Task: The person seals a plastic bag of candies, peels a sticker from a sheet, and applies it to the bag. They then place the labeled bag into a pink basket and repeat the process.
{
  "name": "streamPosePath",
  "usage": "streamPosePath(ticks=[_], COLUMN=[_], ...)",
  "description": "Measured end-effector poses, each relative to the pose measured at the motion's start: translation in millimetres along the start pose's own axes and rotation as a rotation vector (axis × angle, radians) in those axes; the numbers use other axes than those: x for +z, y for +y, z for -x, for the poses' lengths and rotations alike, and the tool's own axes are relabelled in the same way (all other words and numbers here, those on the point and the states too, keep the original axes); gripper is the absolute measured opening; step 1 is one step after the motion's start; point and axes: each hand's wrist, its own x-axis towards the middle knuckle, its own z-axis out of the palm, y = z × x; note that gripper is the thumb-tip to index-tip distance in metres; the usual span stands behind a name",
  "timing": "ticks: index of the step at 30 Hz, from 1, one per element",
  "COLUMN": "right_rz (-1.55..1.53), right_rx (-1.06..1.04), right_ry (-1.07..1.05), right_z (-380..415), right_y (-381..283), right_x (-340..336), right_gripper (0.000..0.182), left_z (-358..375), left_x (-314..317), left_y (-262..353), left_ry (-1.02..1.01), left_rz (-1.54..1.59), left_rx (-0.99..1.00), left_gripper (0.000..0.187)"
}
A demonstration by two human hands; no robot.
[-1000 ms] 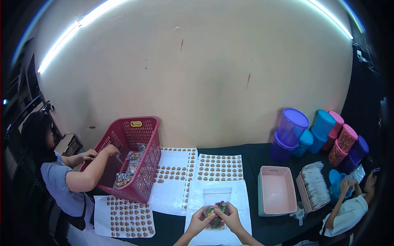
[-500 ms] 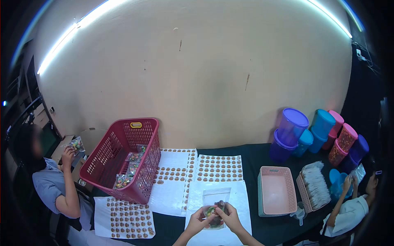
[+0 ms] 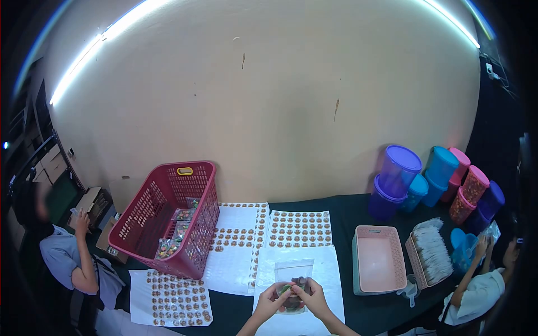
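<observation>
1. A small clear bag (image 3: 293,283) lies near the bottom centre of the view, on a white sheet (image 3: 330,269) spread over the dark table (image 3: 347,210). Its upper part is clear; coloured contents fill the lower part.
2. The left hand (image 3: 270,301) grips the bag's lower left edge, fingers pinched narrow on the plastic.
3. The right hand (image 3: 315,298) grips the lower right edge in the same way, thumb and fingers closed on the bag. The two hands almost touch.
4. Sticker sheets (image 3: 299,228) with rows of round brown labels lie just beyond the bag.
5. A red basket (image 3: 190,224) holding filled packets stands tilted at the left.
6. An empty-looking pink tray (image 3: 378,260) stands to the right, beside a second pink tray (image 3: 431,252) of white packets.
7. Lidded containers (image 3: 400,173) are stacked at the far right against the wall.
8. One person (image 3: 67,257) sits at the left edge, another person (image 3: 476,288) at the right edge.
</observation>
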Motion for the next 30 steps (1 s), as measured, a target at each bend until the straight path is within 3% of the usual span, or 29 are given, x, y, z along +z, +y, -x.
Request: streamPosePath(ticks=[8, 20, 22, 30], right_rz=[0.075, 0.001, -0.009, 0.088], right_rx=[-0.087, -0.049, -0.007, -0.107], right_ry=[-0.032, -0.016, -0.009, 0.02], right_z=[-5, -5, -5, -6], right_y=[20, 15, 12, 19], right_x=[-7, -6, -8, -4], right_gripper=[0.034, 0.03, 0.02, 0.021], left_z=[-3, 0, 1, 0], left_x=[3, 1, 2, 1], left_y=[1, 7, 6, 7], left_ry=[0.102, 0.006, -0.004, 0.036], left_rz=[0.136, 0.122, 0.099, 0.085], left_rx=[0.037, -0.023, -0.025, -0.064], left_gripper=[0.03, 0.036, 0.036, 0.029])
